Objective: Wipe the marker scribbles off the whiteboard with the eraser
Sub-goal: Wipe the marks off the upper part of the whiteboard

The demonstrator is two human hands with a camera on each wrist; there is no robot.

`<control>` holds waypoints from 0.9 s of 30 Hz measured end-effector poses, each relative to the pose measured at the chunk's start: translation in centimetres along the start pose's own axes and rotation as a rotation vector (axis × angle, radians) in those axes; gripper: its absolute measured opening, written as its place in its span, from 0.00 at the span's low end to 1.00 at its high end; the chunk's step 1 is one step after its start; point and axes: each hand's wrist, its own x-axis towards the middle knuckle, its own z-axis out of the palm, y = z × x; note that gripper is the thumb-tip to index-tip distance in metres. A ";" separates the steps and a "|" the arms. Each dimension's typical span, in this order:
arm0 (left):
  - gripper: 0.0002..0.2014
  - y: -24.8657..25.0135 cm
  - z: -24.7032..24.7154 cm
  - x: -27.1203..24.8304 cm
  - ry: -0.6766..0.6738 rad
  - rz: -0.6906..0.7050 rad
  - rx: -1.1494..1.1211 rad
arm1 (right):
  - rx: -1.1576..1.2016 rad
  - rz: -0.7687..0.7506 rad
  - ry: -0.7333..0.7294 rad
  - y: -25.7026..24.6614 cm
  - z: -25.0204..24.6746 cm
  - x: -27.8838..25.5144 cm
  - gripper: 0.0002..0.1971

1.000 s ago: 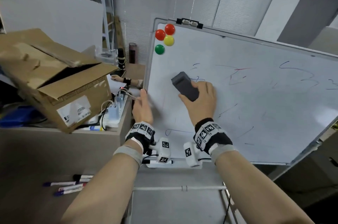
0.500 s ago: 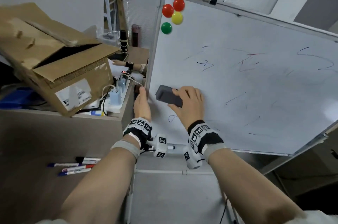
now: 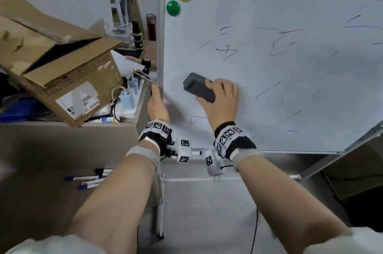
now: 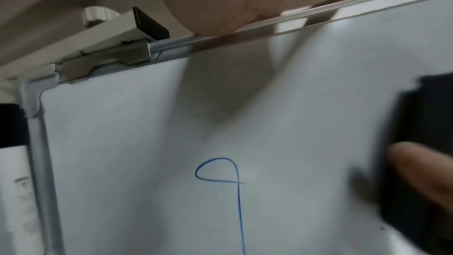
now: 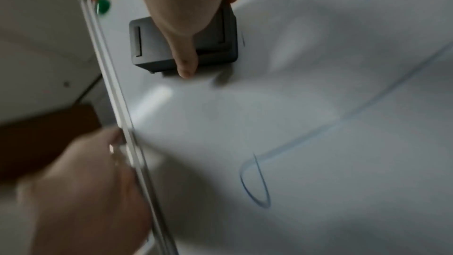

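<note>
The whiteboard (image 3: 269, 98) stands tilted and carries blue and red marker scribbles (image 3: 227, 50). My right hand (image 3: 221, 100) grips the dark grey eraser (image 3: 198, 88) and presses it flat on the board's lower left area, just above a blue loop (image 3: 195, 120). In the right wrist view the thumb lies across the eraser (image 5: 147, 46), with the blue loop (image 5: 255, 181) below it. My left hand (image 3: 157, 104) holds the board's left frame edge, fingers hidden behind it. The left wrist view shows the blue loop (image 4: 218, 170) and, blurred at right, the eraser (image 4: 429, 123).
Red, yellow and green magnets (image 3: 173, 8) sit at the board's top left. Left of the board, an open cardboard box (image 3: 62, 67) and a power strip with chargers (image 3: 126, 98) rest on a cabinet. Several markers (image 3: 89, 179) lie lower left. Another person's hand (image 3: 141, 61) shows behind.
The eraser has slid down and left across the board, from beside the upper blue scribble to just above the blue loop. The left hand stays on the frame edge.
</note>
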 end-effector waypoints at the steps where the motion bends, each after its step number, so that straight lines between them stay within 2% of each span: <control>1: 0.30 0.0 0.1 -0.3 0.012 0.007 0.006 | 0.035 0.017 0.069 0.0 -0.6 1.2 0.24; 3: 0.23 -0.3 0.3 -0.7 0.039 0.006 0.036 | 0.048 -0.003 0.098 0.4 -0.8 1.6 0.25; 4: 0.17 -0.6 0.4 -0.9 0.064 -0.001 0.058 | 0.040 -0.027 0.063 0.6 -0.5 0.8 0.25; 8: 0.17 -1.8 0.3 -1.7 0.093 -0.036 0.088 | -0.032 -0.068 -0.276 2.8 2.2 -5.9 0.26; 11: 0.18 -2.3 0.3 -1.5 0.098 -0.025 0.118 | -0.081 -0.042 -0.416 4.6 3.5 -9.2 0.27; 14: 0.18 -2.8 0.0 -0.6 0.108 -0.056 0.093 | -0.104 -0.064 -0.416 4.7 3.4 -8.6 0.26; 18: 0.30 -3.4 0.1 -0.3 0.091 -0.079 0.061 | -0.051 -0.075 -0.146 2.7 2.1 -4.4 0.23; 20: 0.24 -3.7 0.1 -0.4 0.097 -0.075 0.065 | 0.017 -0.070 -0.034 1.4 1.9 -2.8 0.22; 22: 0.26 -3.9 0.0 -0.3 0.086 -0.068 0.062 | 0.020 -0.116 -0.082 0.6 2.5 -3.1 0.22; 25: 0.37 -4.1 -0.6 -0.1 0.051 -0.035 0.027 | -0.078 -0.237 -0.332 0.8 4.5 -6.5 0.27; 27: 0.42 -4.3 -0.8 0.0 0.029 -0.052 0.020 | -0.120 -0.213 -0.435 1.0 5.2 -8.4 0.28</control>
